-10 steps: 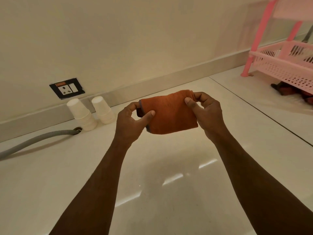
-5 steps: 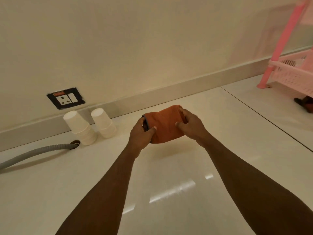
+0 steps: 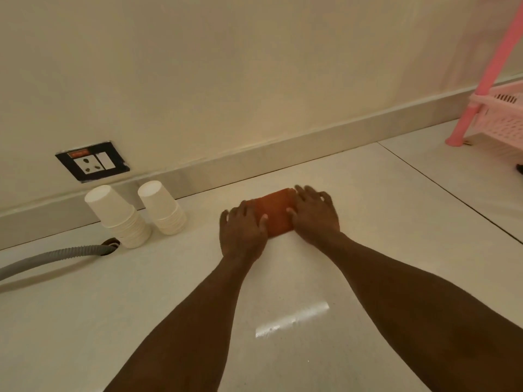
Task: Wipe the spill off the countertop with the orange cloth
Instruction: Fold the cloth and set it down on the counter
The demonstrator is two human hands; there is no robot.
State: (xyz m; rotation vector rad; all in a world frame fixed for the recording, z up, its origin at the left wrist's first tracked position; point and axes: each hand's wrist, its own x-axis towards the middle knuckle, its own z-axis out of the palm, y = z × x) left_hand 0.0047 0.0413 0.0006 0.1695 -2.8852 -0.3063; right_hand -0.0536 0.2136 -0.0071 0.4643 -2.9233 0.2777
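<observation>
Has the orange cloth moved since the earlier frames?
Yes. The orange cloth went from held in the air down onto the countertop, pressed flat under both hands, nearer the paper cup stacks level.

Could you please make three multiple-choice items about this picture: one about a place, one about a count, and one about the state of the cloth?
1. Where do the stacks of white cups stand?
A. Beside the pink rack
B. Against the wall, below the socket
C. Between the two hands

2. How many stacks of cups are there?
A. One
B. Two
C. Four

3. How is the orange cloth now?
A. Folded, pressed flat on the countertop under both hands
B. Hanging from the rack
C. Held up in the air by one hand

Answers:
1. B, since the cups stand by the skirting under the wall socket, left of the hands.
2. B, since two upside-down stacks stand side by side.
3. A, since the left hand and the right hand lie palm down on the cloth's two ends, on the countertop.
</observation>
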